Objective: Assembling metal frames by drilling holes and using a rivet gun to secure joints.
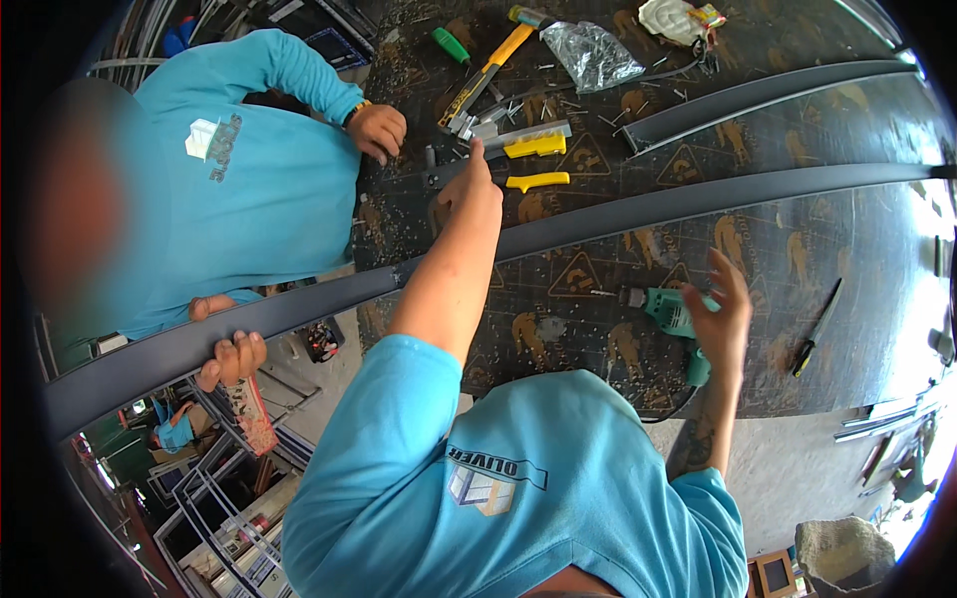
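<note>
A long dark grey metal profile runs across the table and out past its left edge. My left arm reaches over it. My left hand is at a tool with two yellow handles, its index finger stretched out; its other fingers are mostly hidden. Close by lie a grey metal piece and a hammer with a yellow and black handle. My right hand is open, fingers spread, beside a green power drill lying on the table. Whether it touches the drill I cannot tell.
Across from me, a co-worker's hand grips the profile's left end; their other hand rests at the table edge. A shorter profile, a plastic bag, a green-handled tool, a thin black-handled tool and scattered rivets lie about.
</note>
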The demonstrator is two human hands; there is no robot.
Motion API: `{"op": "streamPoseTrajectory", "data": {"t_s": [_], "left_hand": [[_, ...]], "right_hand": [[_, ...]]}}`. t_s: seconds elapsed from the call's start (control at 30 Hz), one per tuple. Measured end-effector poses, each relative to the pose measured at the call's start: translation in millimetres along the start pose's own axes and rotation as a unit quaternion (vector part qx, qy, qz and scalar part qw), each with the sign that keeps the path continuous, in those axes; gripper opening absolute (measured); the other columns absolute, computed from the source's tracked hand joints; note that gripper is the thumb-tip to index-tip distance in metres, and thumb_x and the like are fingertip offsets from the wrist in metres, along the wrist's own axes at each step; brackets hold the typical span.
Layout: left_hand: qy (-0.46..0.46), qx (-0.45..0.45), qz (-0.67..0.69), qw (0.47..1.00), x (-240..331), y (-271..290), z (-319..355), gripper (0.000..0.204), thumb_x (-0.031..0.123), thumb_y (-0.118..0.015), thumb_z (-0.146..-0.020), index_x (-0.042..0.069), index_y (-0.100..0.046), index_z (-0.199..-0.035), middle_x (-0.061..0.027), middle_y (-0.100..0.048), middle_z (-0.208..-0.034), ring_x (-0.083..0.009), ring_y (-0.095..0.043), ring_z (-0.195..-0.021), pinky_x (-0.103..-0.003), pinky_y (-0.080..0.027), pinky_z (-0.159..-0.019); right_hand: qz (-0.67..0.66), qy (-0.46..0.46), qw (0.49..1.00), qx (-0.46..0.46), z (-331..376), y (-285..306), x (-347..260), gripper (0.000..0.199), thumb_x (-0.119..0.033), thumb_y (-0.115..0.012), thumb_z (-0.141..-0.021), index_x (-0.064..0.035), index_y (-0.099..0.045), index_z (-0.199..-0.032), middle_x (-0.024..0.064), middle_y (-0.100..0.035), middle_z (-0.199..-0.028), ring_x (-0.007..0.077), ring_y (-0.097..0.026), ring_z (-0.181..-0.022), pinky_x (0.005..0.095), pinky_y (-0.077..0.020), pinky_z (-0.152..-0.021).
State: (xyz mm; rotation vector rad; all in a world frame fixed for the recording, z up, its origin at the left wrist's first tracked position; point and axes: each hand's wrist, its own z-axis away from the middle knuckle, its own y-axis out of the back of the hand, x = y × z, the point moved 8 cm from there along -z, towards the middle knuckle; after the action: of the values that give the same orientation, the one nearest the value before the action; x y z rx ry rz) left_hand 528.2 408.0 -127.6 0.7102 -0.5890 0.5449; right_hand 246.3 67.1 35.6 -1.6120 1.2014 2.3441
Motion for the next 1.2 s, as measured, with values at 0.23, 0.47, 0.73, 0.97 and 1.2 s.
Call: {"op": "streamPoseTrajectory", "data": {"t_s": [0.23, 0.47, 0.73, 0.97, 1.2], "left_hand": [[-0.007, 0.001, -0.063, 0.998, 13.6, -15.2, -21.7, 0.093, 0.02, -0.092, -0.052, 0.003, -0.034, -0.122, -0.0203, -0.049, -0.122, -0.0274, -0.057, -0.104, -0.039, -0.054, -0.081], [-0.119, -0.11, 0.035, 0.986, 14.9, 3.9, -38.3, 0.04, 0.001, -0.077, -0.063, -0.01, -0.054, -0.094, -0.0169, -0.059, -0.091, -0.0281, -0.063, -0.071, -0.042, -0.054, -0.06], [-0.007, -0.339, 0.122, 0.933, 37.2, 42.3, 8.8, 0.023, 0.016, -0.067, -0.077, 0.003, -0.054, -0.092, -0.0063, -0.054, -0.077, -0.0188, -0.053, -0.064, -0.037, -0.044, -0.054], [-0.069, -0.645, 0.042, 0.76, 45.8, 94.3, 135.1, 0.048, -0.001, -0.059, -0.075, 0.01, -0.049, -0.12, -0.0083, -0.056, -0.099, -0.0255, -0.062, -0.095, -0.049, -0.059, -0.072], [-0.125, -0.623, -0.063, 0.77, 22.4, 142.3, 201.3, 0.059, -0.005, -0.058, -0.073, 0.008, -0.039, -0.128, -0.0113, -0.051, -0.11, -0.0287, -0.061, -0.102, -0.051, -0.061, -0.072]], "right_hand": [[-0.034, 0.27, 0.956, -0.107, -56.4, -92.8, -91.4, 0.043, -0.008, -0.072, -0.076, -0.0012, -0.062, -0.117, 0.0183, -0.064, -0.109, 0.0324, -0.064, -0.1, 0.0372, -0.053, -0.082], [0.02, 0.145, 0.989, -0.026, -198.8, -220.2, -96.2, 0.019, -0.02, -0.064, -0.078, -0.0024, -0.07, -0.079, 0.0249, -0.066, -0.079, 0.0427, -0.065, -0.076, 0.0478, -0.0539, -0.07], [0.176, 0.127, 0.969, -0.114, -240.7, -287.3, -104.4, 0.024, -0.021, -0.063, -0.083, 0.0015, -0.067, -0.091, 0.0224, -0.069, -0.093, 0.0377, -0.068, -0.09, 0.0422, -0.0556, -0.082], [-0.316, 0.068, 0.938, -0.124, -176.0, -217.5, -153.1, 0.028, -0.017, -0.06, -0.091, 0.0061, -0.061, -0.106, 0.0115, -0.067, -0.078, 0.0155, -0.065, -0.066, 0.0287, -0.0539, -0.062], [-0.364, 0.267, 0.881, -0.143, -39.3, -105.8, -242.7, 0.022, -0.01, -0.063, -0.092, 0.0056, -0.062, -0.107, 0.009, -0.07, -0.087, 0.013, -0.067, -0.077, 0.0255, -0.0532, -0.068]]}}
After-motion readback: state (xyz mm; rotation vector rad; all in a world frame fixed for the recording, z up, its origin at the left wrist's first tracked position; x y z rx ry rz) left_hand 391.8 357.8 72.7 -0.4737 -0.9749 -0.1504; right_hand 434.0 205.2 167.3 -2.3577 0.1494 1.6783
